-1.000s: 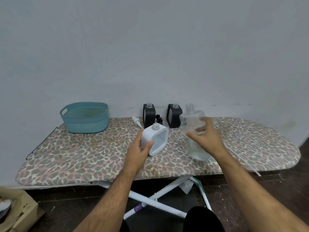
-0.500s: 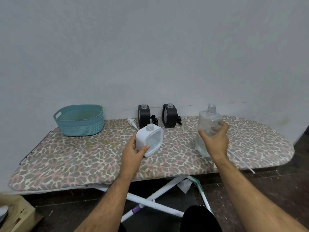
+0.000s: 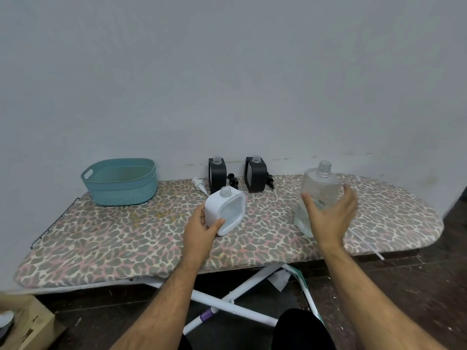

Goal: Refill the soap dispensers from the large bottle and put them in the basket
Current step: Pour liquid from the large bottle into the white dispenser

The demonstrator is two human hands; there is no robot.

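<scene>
White dispenser, square-bodied, clear neck uncapped, stands upright.

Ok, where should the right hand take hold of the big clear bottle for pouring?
Wrap the right hand round the large bottle at mid-body, from its right side. It stands upright and uncapped; the body is wide, the neck short and threaded, so the body probably gives the firmer hold.

Large bottle now set down upright on the worktop at right, right hand loosening its grip and opening, fingers spread, easing back off the bottle's near side
</scene>
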